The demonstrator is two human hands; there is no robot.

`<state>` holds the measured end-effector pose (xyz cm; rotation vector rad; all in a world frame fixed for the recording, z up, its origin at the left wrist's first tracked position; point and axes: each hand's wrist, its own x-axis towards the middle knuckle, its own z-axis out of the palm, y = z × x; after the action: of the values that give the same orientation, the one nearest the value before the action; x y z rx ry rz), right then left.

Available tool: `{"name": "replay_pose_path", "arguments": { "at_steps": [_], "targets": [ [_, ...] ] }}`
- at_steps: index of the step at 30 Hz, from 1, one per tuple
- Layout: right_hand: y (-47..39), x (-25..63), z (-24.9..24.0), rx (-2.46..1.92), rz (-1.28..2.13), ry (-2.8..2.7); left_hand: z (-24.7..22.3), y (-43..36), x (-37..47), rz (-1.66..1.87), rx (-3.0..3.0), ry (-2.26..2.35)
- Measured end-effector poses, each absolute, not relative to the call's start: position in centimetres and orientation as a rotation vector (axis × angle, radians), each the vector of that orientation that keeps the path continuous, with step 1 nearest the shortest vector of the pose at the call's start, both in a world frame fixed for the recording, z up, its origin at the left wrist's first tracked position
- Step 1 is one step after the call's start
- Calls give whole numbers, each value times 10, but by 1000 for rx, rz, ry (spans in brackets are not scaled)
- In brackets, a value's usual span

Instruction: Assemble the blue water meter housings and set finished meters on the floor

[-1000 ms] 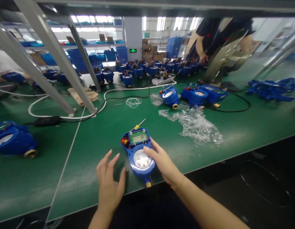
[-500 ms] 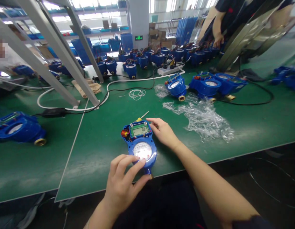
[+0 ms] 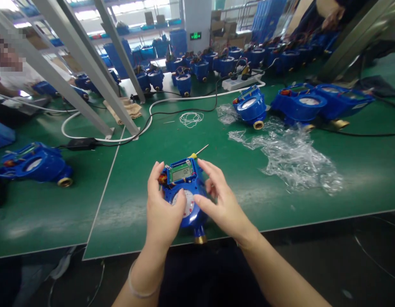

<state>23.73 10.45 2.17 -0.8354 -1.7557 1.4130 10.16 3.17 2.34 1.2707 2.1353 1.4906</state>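
A blue water meter (image 3: 194, 215) sits near the front edge of the green bench, slightly tilted, its brass fitting pointing towards me. Its display box stands open at the top, showing a lit LCD (image 3: 182, 172), a green circuit board and wires. My left hand (image 3: 163, 209) grips the meter's left side, thumb across the round dial. On the other side, my right hand (image 3: 227, 209) curls around the meter, thumb at the dial's right edge; some of its fingertips are hidden. Just behind the meter lies a screwdriver (image 3: 200, 152) with a yellow handle.
Crumpled clear plastic (image 3: 302, 162) lies to the right, before several blue meters (image 3: 250, 106). Another meter (image 3: 37, 164) stands at left. A white cable, a power strip (image 3: 243, 81) and metal posts (image 3: 85, 68) cross the bench. People are at the far side.
My left hand has moved up from the meter's lower end to its left side. My right hand has come down around its right side. The meter has turned slightly, and the view has shifted.
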Motion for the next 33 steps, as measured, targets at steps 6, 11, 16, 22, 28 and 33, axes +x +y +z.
{"name": "replay_pose_path", "arguments": {
  "at_steps": [6, 11, 16, 22, 28, 33],
  "targets": [
    [87, 238, 8, -848, 1447, -1613, 37, 32, 108, 1506, 1285, 2081],
    [89, 244, 0, -788, 1435, -1629, 46, 32, 111, 1397, 1378, 2111],
    [87, 246, 0, -821, 1341, -1707, 44, 32, 114, 1397, 1389, 2061],
    [86, 247, 0, -822, 1325, -1718, 41, 33, 115, 1469, 1411, 2039],
    [85, 248, 0, -834, 1273, -1748, 44, 32, 110, 1469, 1475, 1965],
    [84, 249, 1, -860, 1265, -1774, 49, 34, 107, 1344, 1576, 2033]
  ]
}}
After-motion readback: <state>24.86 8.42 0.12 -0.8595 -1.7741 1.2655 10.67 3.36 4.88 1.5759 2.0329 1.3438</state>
